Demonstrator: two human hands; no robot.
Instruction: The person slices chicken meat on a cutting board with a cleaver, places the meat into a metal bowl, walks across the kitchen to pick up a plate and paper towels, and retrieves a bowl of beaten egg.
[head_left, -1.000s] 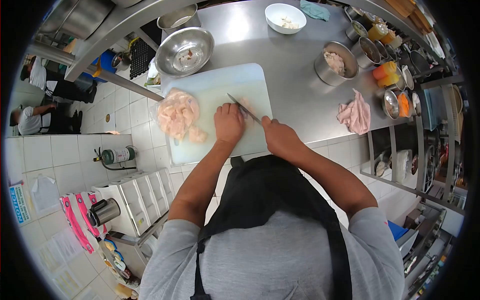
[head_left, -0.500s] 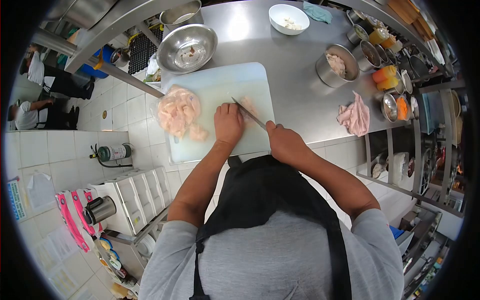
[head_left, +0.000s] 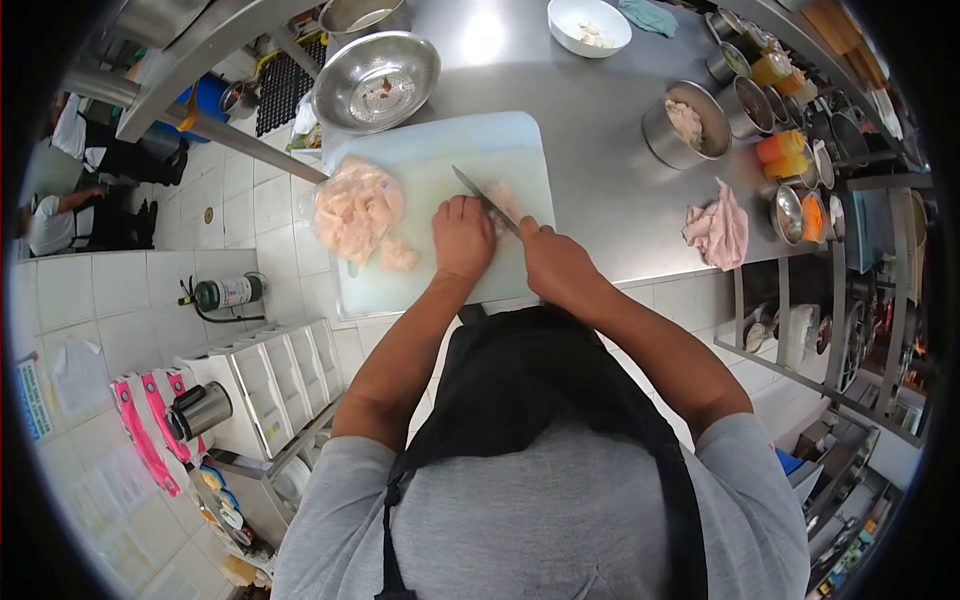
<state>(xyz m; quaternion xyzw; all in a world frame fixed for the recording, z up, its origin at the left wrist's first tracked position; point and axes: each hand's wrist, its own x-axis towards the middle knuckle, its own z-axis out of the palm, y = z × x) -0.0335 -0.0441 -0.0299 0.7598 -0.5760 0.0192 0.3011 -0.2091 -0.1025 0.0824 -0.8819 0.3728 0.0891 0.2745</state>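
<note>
right fingers (head_left: 534,232): wrapped round knife (head_left: 484,199); left fingers (head_left: 457,207): curled beside it

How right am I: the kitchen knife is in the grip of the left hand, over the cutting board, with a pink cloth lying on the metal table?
One slip: the kitchen knife is in the grip of the right hand, as the head view shows. The rest stands.
</note>
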